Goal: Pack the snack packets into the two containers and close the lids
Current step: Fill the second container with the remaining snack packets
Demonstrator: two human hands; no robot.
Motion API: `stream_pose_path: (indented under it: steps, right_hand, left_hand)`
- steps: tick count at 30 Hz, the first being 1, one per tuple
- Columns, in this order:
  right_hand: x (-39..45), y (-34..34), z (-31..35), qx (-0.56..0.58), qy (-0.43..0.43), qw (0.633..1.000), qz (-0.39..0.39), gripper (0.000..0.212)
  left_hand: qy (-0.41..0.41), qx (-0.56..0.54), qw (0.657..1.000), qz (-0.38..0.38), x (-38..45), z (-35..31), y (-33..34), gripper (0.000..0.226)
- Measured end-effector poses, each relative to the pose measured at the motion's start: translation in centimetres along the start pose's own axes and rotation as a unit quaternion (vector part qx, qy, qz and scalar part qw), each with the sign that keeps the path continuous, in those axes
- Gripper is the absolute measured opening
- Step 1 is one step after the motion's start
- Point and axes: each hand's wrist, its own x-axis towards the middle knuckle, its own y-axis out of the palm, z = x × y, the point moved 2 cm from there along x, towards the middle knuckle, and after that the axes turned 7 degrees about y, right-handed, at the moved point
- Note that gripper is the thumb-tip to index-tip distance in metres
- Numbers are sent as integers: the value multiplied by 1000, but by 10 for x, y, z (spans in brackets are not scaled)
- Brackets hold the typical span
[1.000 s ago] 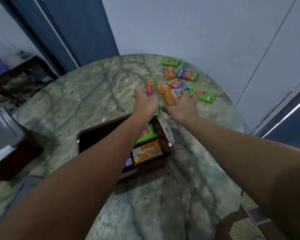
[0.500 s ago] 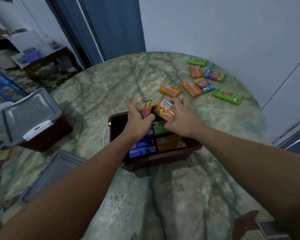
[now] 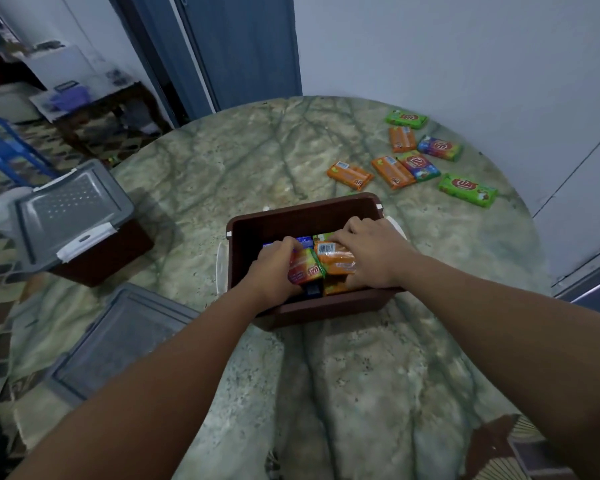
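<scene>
An open brown container [image 3: 302, 211] stands at the table's middle with several snack packets inside. My left hand [image 3: 274, 268] is down inside it and grips a red-orange packet [image 3: 305, 270]. My right hand [image 3: 371, 254] is in it too, fingers curled over an orange packet [image 3: 335, 258] with a barcode. Blue and green packets lie partly hidden beneath. Several loose packets stay on the table at the far right: an orange one [image 3: 350, 174], a green one [image 3: 467, 189] and others. A second brown container [image 3: 111, 251] with its grey lid [image 3: 70, 211] on sits at the left edge.
A loose grey lid [image 3: 118, 341] lies flat on the round marble table [image 3: 343, 375] near its left edge. A white wall runs close behind the table on the right. A blue chair [image 3: 4, 147] and a small side table [image 3: 94, 102] stand on the floor at left.
Both hands came back from the loose packets and went down into the open container, each carrying a packet. The camera view swung left, bringing the second container and loose lid into sight.
</scene>
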Motion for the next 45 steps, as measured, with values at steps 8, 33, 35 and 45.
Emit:
stream_pose_path:
  steps: [8, 33, 35, 45]
  right_hand:
    - [4, 2, 1, -90, -37, 994, 56, 84]
    - [10, 2, -23, 279, 359, 890, 22, 59]
    - [11, 3, -24, 280, 356, 891, 17, 56]
    - [6, 4, -45, 295, 367, 882, 11, 57]
  left_hand:
    - [53, 134, 987, 67, 5, -4, 3, 68]
    - [-233, 29, 962, -139, 2, 55, -44, 57]
    - [-218, 15, 965, -145, 5, 54, -42, 40]
    - [-202, 68, 965, -151, 17, 35, -36, 32]
